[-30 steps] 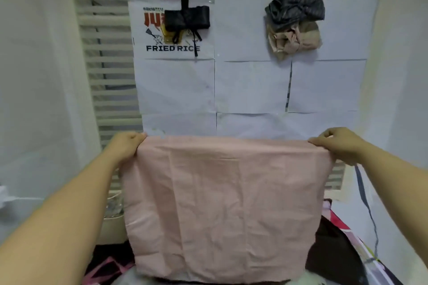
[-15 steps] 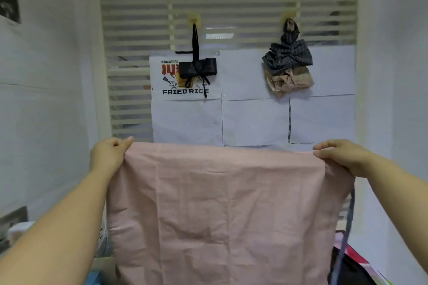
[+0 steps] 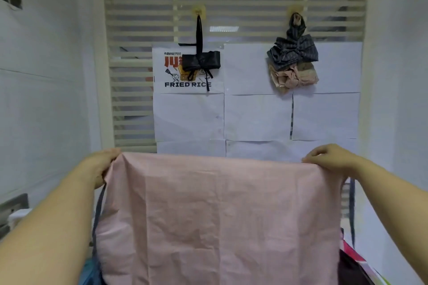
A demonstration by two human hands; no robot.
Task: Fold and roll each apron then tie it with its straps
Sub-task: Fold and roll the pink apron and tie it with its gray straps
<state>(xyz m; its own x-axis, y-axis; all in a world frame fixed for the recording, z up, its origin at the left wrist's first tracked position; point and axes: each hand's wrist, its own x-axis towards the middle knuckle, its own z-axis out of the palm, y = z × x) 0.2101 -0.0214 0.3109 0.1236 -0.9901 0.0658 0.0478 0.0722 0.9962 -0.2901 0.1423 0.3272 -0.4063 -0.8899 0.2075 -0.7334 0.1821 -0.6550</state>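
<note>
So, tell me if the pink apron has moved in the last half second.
Yes: the apron dropped slightly, uncovering the bottom paper row on the wall.

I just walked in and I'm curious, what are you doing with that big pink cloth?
A person holds a pink apron up, spread wide. The left hand grips one top corner, the right hand the other. Its dark straps dangle at both sides. It is not folded or rolled yet. On hooks behind hang a black bundle, a striped grey bundle and a beige bundle, already tied up.
</note>
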